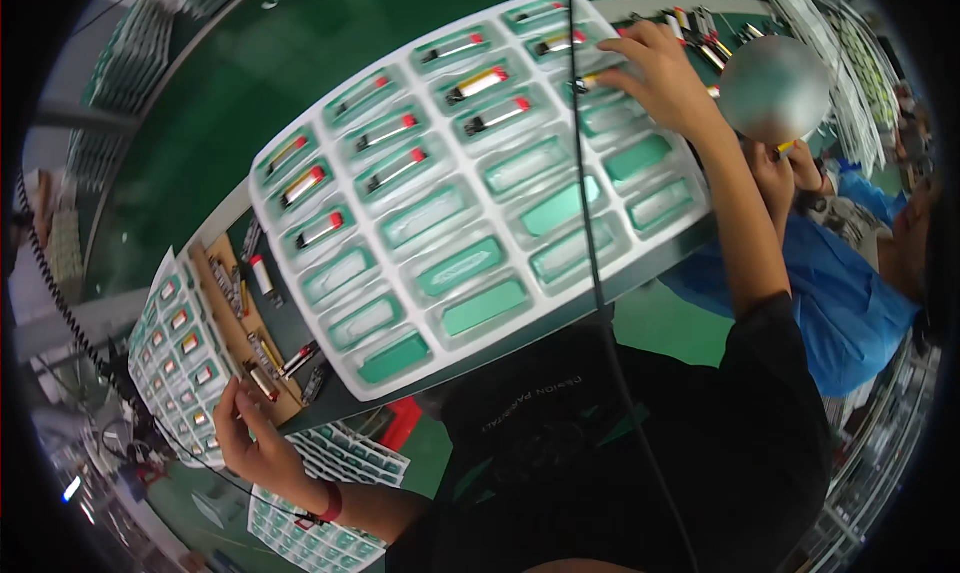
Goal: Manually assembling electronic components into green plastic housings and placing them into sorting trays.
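A large white tray (472, 335) with green-looking pockets lies tilted before me. Several slim pieces, such as this yellow-and-black piece with a red end (478, 85), lie in its upper and left pockets. My right hand (655, 73) is over the tray's far right side, thumb and forefinger apart. Its thumb is at a small yellow-and-black piece (584, 83) in a pocket, partly behind the hand and a cable. At the lower left, my left hand (258, 448) has its fingers apart. Its fingertips are beside a dark piece with a red end (262, 381) at a brown box.
Loose pieces lie in the brown box (283, 405) and on the dark table. A smaller filled tray (170, 358) stands at far left; stacked trays (325, 451) are below. A black cable (590, 223) hangs across the view. At right, a co-worker in blue (835, 308) handles a piece.
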The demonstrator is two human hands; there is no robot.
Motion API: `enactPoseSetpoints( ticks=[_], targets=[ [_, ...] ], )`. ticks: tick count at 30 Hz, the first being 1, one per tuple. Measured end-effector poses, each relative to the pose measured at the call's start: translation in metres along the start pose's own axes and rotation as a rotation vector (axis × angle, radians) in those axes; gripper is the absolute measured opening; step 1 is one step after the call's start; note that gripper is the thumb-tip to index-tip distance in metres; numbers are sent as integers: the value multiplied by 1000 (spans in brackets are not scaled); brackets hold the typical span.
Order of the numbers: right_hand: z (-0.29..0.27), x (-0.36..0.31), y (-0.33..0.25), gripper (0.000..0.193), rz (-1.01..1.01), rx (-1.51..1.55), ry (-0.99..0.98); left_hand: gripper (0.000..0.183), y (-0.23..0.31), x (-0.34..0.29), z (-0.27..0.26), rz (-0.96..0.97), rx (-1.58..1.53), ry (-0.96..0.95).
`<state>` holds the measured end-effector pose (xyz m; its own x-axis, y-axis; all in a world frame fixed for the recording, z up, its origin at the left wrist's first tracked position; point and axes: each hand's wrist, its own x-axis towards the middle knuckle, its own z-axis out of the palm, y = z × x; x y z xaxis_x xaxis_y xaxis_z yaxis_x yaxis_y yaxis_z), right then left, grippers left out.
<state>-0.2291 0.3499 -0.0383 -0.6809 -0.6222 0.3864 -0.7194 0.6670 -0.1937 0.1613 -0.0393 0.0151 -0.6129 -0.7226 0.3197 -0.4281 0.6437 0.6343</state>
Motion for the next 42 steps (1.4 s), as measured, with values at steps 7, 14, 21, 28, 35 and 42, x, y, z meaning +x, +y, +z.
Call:
enactPoseSetpoints(
  ticks=[7,14,21,28,35,42],
  targets=[
    [-54,-44,-111,41,12,45,-426,17,-22,18,1,-89,290,-20],
    [-50,-73,-187,28,-91,1080,-1078,22,-18,64,28,72,306,-135],
    [33,6,-273,34,-335,480,-211,34,-18,129,86,391,367,-298],
    [68,31,-272,34,-448,332,-254,32,-27,148,102,382,414,-440],
    [9,27,-292,52,-129,976,-74,28,32,92,50,116,-868,-222],
    [-7,22,-283,41,-96,1432,-8,42,76,36,68,225,-1360,-273]
  ],
)
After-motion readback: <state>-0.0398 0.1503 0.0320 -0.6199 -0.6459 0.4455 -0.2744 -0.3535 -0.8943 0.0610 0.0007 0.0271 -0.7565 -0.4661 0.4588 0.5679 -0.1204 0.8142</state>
